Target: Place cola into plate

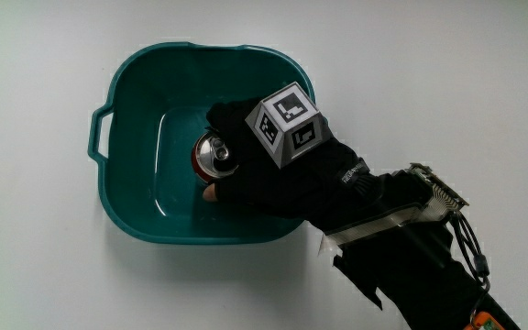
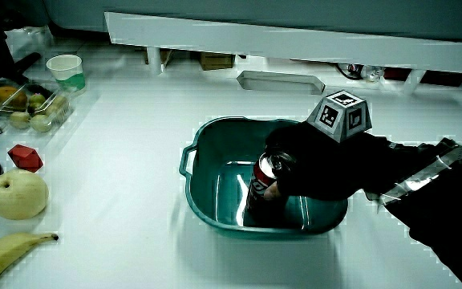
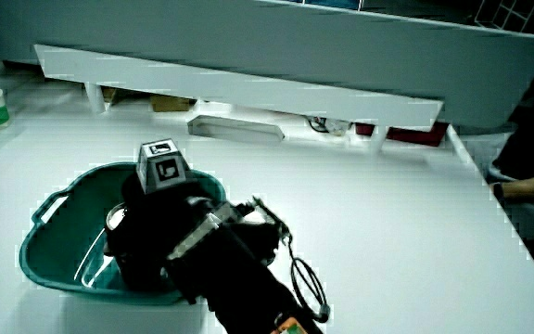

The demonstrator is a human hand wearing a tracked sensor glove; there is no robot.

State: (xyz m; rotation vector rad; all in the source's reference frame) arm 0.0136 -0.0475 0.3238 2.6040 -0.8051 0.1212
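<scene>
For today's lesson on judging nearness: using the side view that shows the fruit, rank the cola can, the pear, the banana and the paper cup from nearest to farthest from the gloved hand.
1. Cola can: upright in the teal basin, in the hand's grasp.
2. Pear: on the table beside the red cube.
3. Banana and paper cup: too close to call; the banana lies nearer the person than the pear, the cup by the fruit tray.

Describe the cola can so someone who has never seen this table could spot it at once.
Find the teal basin with a side handle on the white table. The cola can stands upright inside it, gripped by the black gloved hand. Its red body and silver top make it the only thing in the basin.
</scene>
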